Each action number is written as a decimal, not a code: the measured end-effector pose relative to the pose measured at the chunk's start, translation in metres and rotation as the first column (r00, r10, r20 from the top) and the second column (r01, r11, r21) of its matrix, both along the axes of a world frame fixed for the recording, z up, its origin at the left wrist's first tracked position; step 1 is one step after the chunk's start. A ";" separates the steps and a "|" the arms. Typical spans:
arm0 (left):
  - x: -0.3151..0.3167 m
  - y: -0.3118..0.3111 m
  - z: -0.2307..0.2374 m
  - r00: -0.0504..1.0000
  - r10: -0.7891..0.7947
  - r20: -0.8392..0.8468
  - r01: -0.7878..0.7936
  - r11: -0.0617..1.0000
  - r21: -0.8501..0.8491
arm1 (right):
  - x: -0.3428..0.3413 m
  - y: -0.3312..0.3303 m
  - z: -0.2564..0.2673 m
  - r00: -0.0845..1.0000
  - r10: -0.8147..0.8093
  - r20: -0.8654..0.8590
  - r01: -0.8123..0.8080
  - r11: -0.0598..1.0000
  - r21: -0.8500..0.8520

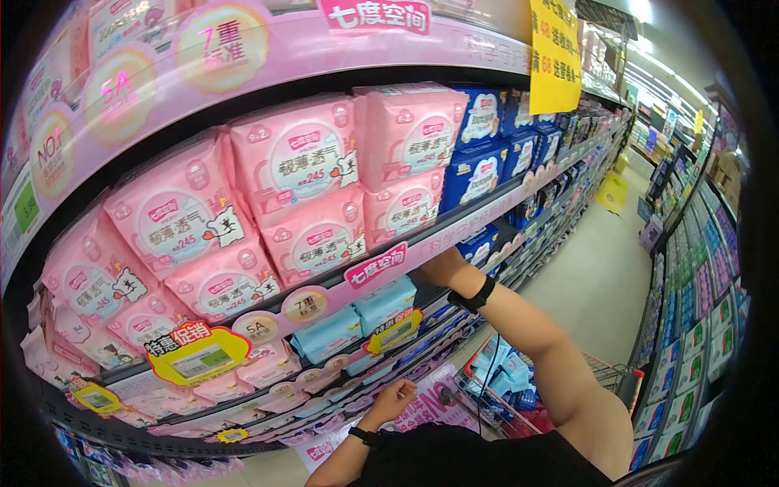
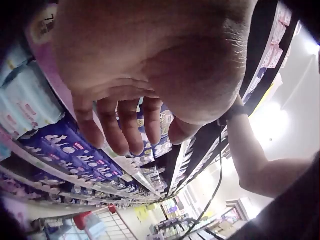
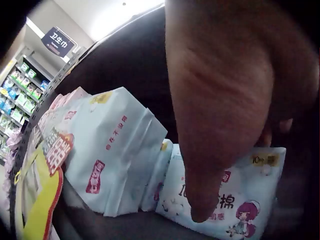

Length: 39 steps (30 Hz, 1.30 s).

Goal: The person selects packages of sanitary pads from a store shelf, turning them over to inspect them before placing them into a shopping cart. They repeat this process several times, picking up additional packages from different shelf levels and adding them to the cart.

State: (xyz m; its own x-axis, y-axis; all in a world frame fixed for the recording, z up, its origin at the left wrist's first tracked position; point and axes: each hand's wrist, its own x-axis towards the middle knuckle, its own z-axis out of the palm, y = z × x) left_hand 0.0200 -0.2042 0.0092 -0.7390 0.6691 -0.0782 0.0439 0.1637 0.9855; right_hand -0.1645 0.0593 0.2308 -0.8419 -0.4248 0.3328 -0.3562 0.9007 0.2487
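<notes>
My right hand (image 1: 444, 266) reaches into the shelf below the pink packs. In the right wrist view its thumb lies over the front of a light blue pack of sanitary pads (image 3: 252, 186), with fingers at the pack's upper back edge. More light blue packs (image 3: 110, 150) stand beside it, close to the shelf front. My left hand (image 1: 395, 401) hangs low in front of the shelves, its fingers loosely bent and holding nothing. Seen from the left wrist, the palm faces the camera.
Pink packs (image 1: 304, 150) fill the shelf above, with dark blue packs (image 1: 479, 178) to their right. Yellow price tags (image 1: 199, 357) stick out from the shelf edges. A shopping cart (image 1: 625, 375) with light blue packs (image 1: 505, 372) inside stands in the aisle at lower right.
</notes>
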 end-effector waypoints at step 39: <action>0.037 0.121 0.047 0.801 -0.376 0.466 0.160 0.884 0.439 | 0.346 0.090 -0.072 0.975 0.117 0.187 0.048 0.714 -0.698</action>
